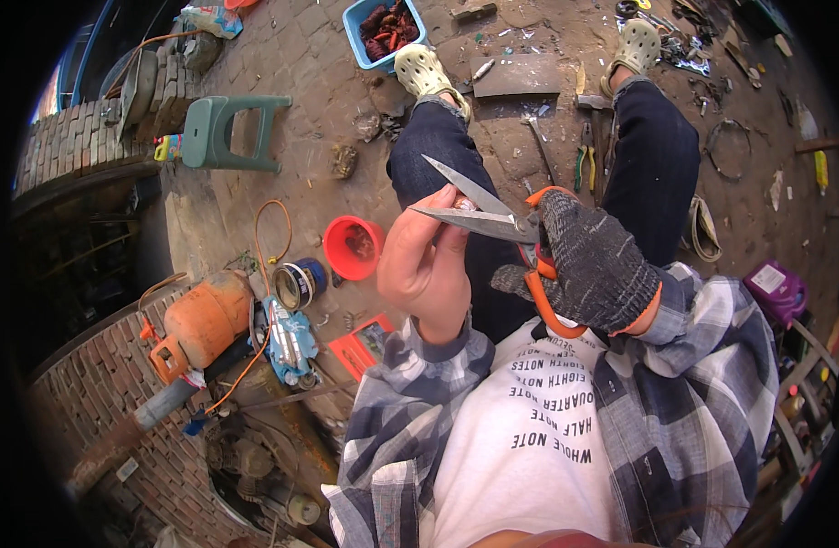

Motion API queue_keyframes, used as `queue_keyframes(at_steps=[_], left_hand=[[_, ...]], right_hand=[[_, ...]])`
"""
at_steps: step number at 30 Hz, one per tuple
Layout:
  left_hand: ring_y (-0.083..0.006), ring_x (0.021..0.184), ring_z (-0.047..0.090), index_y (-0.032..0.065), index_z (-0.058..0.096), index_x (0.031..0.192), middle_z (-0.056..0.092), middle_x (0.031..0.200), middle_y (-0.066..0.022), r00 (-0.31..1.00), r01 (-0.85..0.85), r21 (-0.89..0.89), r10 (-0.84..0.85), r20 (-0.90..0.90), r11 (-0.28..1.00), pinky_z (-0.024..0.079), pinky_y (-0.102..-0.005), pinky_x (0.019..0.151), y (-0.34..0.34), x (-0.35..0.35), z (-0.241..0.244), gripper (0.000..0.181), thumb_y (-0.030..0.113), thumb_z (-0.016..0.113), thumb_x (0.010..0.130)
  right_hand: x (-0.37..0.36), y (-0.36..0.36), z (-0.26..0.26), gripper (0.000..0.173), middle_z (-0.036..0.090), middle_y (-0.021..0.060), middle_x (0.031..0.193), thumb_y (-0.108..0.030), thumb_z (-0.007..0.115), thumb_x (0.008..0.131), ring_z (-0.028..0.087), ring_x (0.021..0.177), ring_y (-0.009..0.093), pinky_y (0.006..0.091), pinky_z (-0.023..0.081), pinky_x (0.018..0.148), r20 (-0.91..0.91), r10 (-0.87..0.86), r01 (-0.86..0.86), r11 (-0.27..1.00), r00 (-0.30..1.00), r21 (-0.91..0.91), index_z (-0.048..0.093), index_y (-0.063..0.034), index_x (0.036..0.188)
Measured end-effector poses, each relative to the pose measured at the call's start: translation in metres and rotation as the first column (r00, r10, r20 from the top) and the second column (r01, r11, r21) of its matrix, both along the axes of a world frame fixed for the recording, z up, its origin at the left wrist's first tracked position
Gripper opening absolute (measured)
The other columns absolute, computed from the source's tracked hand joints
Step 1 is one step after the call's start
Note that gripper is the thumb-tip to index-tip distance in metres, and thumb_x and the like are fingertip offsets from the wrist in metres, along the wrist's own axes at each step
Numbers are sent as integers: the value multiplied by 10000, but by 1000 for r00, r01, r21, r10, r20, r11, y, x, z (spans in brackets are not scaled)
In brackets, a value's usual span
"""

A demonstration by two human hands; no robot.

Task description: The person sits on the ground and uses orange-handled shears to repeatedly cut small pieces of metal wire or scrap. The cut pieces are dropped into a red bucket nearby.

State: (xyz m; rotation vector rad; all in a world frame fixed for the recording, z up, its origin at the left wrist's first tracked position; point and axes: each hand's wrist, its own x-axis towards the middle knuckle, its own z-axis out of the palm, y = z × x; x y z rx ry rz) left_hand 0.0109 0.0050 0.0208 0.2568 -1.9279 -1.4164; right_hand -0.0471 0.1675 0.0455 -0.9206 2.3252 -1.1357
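Note:
My bare left hand (426, 267) pinches a small coppery piece (464, 203) between thumb and fingertips. My right hand (590, 264), in a dark grey knitted glove, grips the orange handles of a pair of scissors (491, 222). The scissor blades stand apart and point left, with the coppery piece between them, close to my left fingertips. Both hands are above my lap. Whether the blades touch the piece I cannot tell.
Ahead on the brick ground lie a metal plate (515, 77), a hammer (595, 103), green-handled pliers (585, 161) and a blue basin (354, 34) of reddish scraps. To the left are a red bucket (333, 250), a green stool (207, 133) and an orange gas cylinder (210, 318).

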Motion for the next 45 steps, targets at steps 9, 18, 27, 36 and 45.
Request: queue_keyframes(at_steps=[9, 18, 27, 36, 45], left_hand=[[-180, 831, 617, -70, 608, 996, 625, 954, -148, 996, 8, 137, -20, 86, 991, 506, -274, 753, 2, -3, -2, 235, -94, 623, 763], [-194, 833, 626, -68, 550, 1085, 629, 943, -159, 990, 118, 466, -141, 15, 877, 505, -274, 777, 3, -10, 2, 275, -38, 590, 815], [-159, 857, 616, -76, 578, 1052, 636, 948, -135, 984, 160, 413, -178, 5, 896, 486, -246, 770, -5, 0, -3, 262, -17, 632, 802], [-151, 814, 623, -86, 605, 1006, 647, 906, -128, 973, 168, 361, -213, 89, 917, 489, -232, 756, -9, 4, -6, 243, -15, 656, 779], [-153, 795, 619, -95, 593, 1009, 644, 900, -135, 976, 140, 401, -194, 96, 905, 494, -240, 751, -9, 2, -14, 215, -22, 617, 808]], right_hand=[[-3, 2, -3, 454, 569, 174, 721, -156, 673, 724, 590, 661, 341, 398, 454, 557, 40, 52, -52, 999, 998, 6, 486, 41, 1088], [-6, 4, -15, 522, 576, 170, 763, -156, 697, 722, 586, 748, 358, 400, 463, 651, 151, 12, -4, 999, 989, -52, 457, 48, 1138], [-19, 2, -9, 577, 550, 222, 917, -177, 735, 663, 558, 851, 393, 415, 461, 731, -264, 18, -29, 999, 964, -38, 462, 35, 1125], [-12, 4, -19, 510, 561, 180, 779, -206, 715, 687, 589, 691, 349, 405, 471, 595, -183, 57, -61, 998, 981, -14, 482, 38, 1069], [-12, 7, -23, 526, 560, 153, 680, -218, 718, 693, 588, 580, 330, 383, 468, 515, -150, 122, -127, 992, 981, -18, 473, 77, 1053]])
